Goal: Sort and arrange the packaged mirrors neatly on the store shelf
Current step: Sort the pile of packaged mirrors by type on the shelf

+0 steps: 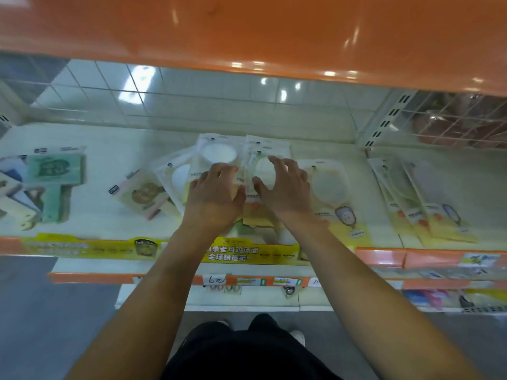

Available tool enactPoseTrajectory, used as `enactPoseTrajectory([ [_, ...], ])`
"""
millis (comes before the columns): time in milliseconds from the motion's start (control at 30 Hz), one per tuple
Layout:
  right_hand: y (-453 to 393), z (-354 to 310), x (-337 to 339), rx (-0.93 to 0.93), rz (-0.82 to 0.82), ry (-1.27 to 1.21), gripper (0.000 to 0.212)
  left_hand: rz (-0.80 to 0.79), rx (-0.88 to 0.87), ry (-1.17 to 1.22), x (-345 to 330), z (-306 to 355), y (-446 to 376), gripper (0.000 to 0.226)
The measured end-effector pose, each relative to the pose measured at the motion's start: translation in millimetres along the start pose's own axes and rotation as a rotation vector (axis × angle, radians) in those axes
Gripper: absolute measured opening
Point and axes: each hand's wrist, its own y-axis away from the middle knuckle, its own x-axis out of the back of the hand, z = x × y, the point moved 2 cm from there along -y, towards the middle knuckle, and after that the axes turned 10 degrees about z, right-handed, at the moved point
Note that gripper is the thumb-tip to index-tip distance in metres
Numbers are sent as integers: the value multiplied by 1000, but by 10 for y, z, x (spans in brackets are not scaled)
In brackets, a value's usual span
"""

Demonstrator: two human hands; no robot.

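Several packaged hand mirrors lie in a loose overlapping pile at the middle of the white shelf. My left hand rests on the left part of the pile, fingers bent over a clear pack. My right hand lies on the pack with a round white mirror, fingers spread and curved over it. One more yellow-carded mirror pack lies flat just right of my right hand. A tan mirror pack lies tilted to the left of the pile.
A green mirror pack and other packs lie at the far left. A row of slim packs leans at the right past a shelf divider. An orange shelf overhangs above. Orange price rails edge the front.
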Motion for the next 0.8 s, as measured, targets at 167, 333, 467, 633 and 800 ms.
enactPoseTrajectory([
  [167, 91, -117, -193, -77, -76, 75, 76, -14, -30, 0, 74, -144, -23, 42],
  [333, 73, -84, -266, -118, -116, 103, 80, -8, -38, 26, 83, -184, -5, 41],
  [467, 50, -90, -271, -113, -127, 126, 82, 2, -49, 33, 80, -189, 53, 38],
  [633, 92, -103, -265, -113, -122, 161, 77, 8, -47, 22, 73, -228, 104, 42],
  [800, 127, -127, -260, -88, -93, 174, 68, 42, -70, 40, 89, -239, 160, 40],
])
